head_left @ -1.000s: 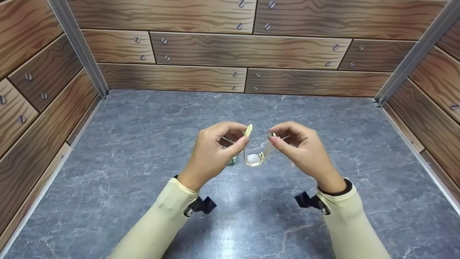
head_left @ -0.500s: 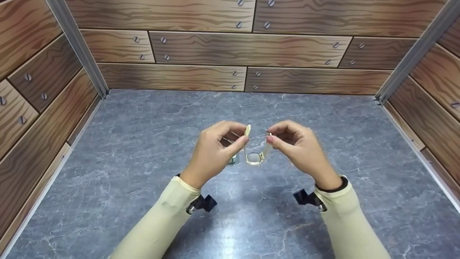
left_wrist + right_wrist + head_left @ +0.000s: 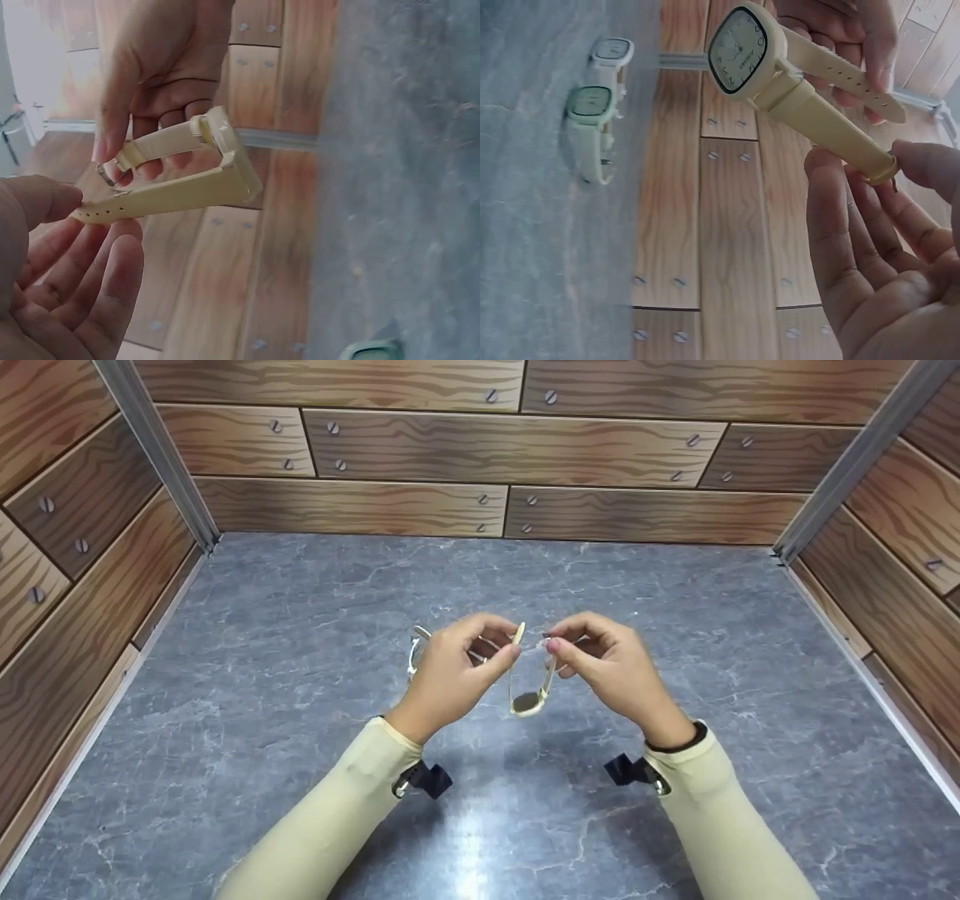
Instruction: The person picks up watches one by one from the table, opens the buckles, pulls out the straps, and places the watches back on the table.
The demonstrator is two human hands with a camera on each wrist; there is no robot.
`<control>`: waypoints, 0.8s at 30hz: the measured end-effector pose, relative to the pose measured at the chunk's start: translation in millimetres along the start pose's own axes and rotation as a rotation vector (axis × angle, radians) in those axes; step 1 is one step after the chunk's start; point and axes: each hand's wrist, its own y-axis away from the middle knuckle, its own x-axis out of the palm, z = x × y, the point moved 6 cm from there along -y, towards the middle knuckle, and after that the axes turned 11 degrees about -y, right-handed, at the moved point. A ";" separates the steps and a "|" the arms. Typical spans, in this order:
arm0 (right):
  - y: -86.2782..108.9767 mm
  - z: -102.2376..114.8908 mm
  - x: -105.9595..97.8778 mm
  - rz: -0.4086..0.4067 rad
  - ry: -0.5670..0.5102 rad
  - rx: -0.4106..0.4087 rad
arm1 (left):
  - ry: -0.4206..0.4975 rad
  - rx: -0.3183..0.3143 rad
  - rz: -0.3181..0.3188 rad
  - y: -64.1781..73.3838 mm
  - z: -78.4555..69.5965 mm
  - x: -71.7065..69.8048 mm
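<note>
A pale yellow wristwatch hangs between my two hands, its strap undone and its case lowest. My left hand pinches the holed strap end between thumb and fingers. Across from it, my right hand pinches the buckle end. In the right wrist view the square dial with black numerals shows, and the metal buckle sticks out by the right fingertips. Seen from the left wrist, the strap has a row of small holes near the left thumb.
On the grey marbled tabletop lie a green watch and a white watch, close together. Part of a watch shows beyond my left hand in the head view. Wood-patterned walls enclose the back and sides.
My right hand has come left, nearer the left hand, and the watch case has tilted. The green watch no longer shows beside my left hand; part of a watch now appears left of it.
</note>
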 end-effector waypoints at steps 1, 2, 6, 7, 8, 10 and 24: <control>-1.5 -4.8 -0.7 0.000 -0.002 0.029 | 0.011 -0.030 0.011 -0.9 4.6 3.1; -3.7 -10.2 -1.7 0.001 -0.002 0.059 | 0.026 -0.063 0.021 -2.3 9.7 6.7; -15.2 -34.5 -5.1 0.024 0.016 0.174 | 0.048 -0.192 0.076 -11.0 29.5 23.1; -18.4 -40.3 -5.6 0.031 0.027 0.198 | 0.040 -0.217 0.093 -13.8 33.6 27.2; -21.8 -45.7 -6.3 0.039 0.045 0.216 | 0.020 -0.238 0.109 -16.8 37.2 30.8; -29.9 -54.9 -6.9 0.056 0.094 0.244 | -0.035 -0.271 0.138 -23.8 44.7 36.5; -74.7 -101.3 -4.8 0.122 0.441 0.325 | -0.519 -0.315 0.260 -66.0 87.6 57.4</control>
